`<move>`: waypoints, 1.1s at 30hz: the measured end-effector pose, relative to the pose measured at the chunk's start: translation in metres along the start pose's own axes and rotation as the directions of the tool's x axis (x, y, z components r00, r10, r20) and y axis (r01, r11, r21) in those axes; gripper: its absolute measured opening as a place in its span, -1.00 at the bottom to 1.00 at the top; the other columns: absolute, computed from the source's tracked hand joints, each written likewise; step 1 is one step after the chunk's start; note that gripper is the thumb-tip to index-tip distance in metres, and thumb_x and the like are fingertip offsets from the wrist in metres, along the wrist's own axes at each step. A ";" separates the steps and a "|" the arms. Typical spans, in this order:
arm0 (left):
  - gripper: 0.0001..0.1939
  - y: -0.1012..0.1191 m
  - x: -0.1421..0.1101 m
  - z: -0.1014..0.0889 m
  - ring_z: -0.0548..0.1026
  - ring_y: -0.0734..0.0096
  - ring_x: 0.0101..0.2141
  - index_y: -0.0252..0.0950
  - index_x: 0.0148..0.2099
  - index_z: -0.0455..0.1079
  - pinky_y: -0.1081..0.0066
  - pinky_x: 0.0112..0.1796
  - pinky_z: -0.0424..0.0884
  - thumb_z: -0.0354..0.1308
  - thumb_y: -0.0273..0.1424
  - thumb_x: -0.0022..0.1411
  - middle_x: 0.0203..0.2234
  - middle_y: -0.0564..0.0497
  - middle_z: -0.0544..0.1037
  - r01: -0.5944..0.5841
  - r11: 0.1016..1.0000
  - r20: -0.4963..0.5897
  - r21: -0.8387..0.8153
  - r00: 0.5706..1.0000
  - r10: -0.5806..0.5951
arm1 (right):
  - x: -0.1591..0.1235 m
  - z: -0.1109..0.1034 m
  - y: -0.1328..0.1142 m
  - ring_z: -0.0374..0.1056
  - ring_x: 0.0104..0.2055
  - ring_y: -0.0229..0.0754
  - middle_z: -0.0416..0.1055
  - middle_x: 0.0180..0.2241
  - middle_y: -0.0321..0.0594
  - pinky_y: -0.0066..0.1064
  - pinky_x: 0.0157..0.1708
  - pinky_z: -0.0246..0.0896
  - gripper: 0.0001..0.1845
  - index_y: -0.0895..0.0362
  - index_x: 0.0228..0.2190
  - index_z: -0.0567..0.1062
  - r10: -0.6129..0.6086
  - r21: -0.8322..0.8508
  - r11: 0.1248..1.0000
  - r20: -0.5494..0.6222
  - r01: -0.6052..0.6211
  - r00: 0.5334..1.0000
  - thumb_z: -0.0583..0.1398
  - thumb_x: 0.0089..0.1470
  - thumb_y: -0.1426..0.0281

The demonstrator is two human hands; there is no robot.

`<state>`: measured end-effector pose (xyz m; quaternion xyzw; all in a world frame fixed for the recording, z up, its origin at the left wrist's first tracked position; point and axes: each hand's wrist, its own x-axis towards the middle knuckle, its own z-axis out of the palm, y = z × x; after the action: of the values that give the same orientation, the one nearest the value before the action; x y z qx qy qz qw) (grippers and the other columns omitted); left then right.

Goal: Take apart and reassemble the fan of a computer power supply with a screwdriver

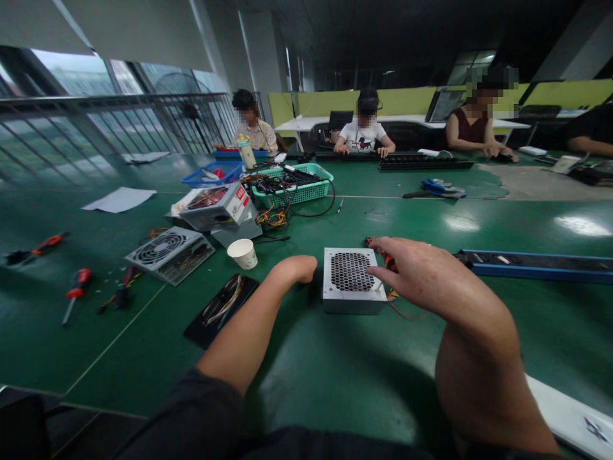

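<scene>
A grey computer power supply (354,305) with a honeycomb grille on top lies on the green table in front of me. My left hand (302,268) is just left of it, bent down at the wrist. Its fingers are hidden, so I cannot see whether it holds anything. My right hand (412,271) hovers over the right edge of the power supply, thumb and fingers apart, the thumb reaching over the grille. Beneath that hand, partly covered, are the unit's coloured wires (393,296).
On the left are another power supply (165,252), stacked units (215,211), a paper cup (242,254), a phone (205,326) and a red screwdriver (78,287). Behind stands a green basket (311,190) of cables. A blue-edged strip (541,265) lies right. People sit across the table.
</scene>
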<state>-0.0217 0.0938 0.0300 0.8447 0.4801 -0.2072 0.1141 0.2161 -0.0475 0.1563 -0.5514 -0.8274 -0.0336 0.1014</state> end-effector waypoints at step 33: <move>-0.71 -0.005 0.006 0.003 0.59 0.20 -0.33 -0.37 -0.19 0.62 0.44 -0.34 0.42 0.34 -0.41 -0.03 -0.27 -0.24 0.66 -0.035 0.998 0.039 -0.049 0.999 0.037 | 0.000 0.002 0.000 0.50 -0.02 0.08 0.54 -0.02 -0.07 -0.11 -0.09 0.42 -0.62 0.08 0.02 0.46 -0.023 -0.008 1.000 -0.015 0.023 1.000 0.15 0.24 0.18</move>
<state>-0.0242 0.0996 0.0245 0.8458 0.4674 -0.2104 0.1476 0.2157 -0.0471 0.1545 -0.5421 -0.8327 -0.0422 0.1049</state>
